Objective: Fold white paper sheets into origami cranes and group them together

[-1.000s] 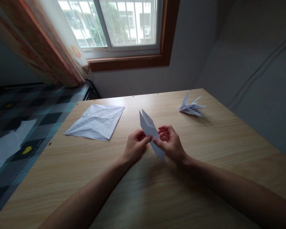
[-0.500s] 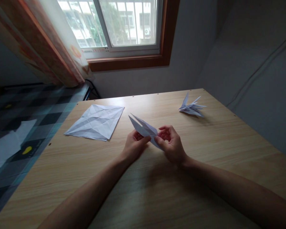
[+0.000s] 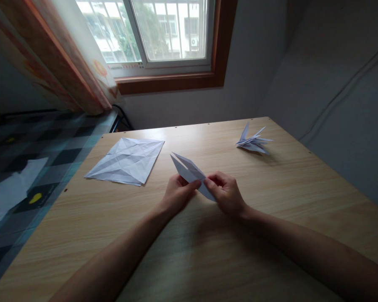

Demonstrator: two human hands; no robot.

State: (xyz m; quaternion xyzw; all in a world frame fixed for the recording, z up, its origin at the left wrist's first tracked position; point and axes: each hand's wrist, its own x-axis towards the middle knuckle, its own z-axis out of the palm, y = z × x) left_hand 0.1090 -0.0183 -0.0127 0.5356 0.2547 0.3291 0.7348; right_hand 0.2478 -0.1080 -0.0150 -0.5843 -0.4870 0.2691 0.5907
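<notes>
A folded white sheet of paper (image 3: 189, 170), with two long points toward the upper left, is held just above the wooden table. My left hand (image 3: 178, 193) pinches its lower left side, thumb on top. On its right side my right hand (image 3: 228, 195) grips the paper between thumb and curled fingers. Both thumbs nearly meet at the middle of the piece. The fingers beneath the paper are partly hidden. Creased, flattened paper sheets (image 3: 129, 161) lie to the left of my hands. At the back right rests a bundle of folded paper pieces (image 3: 253, 142) with several points sticking out.
The light wooden table (image 3: 113, 235) has its far edge below a window (image 3: 173, 33) with a brown frame. On the left stands a surface with a checked cloth (image 3: 63, 157), bearing white paper (image 3: 15, 188). An orange curtain (image 3: 66, 63) hangs beside the window.
My right hand's fingers, which were raised and apart from the paper, have curled in and closed on it. The paper's points have dipped slightly. The left hand has barely moved.
</notes>
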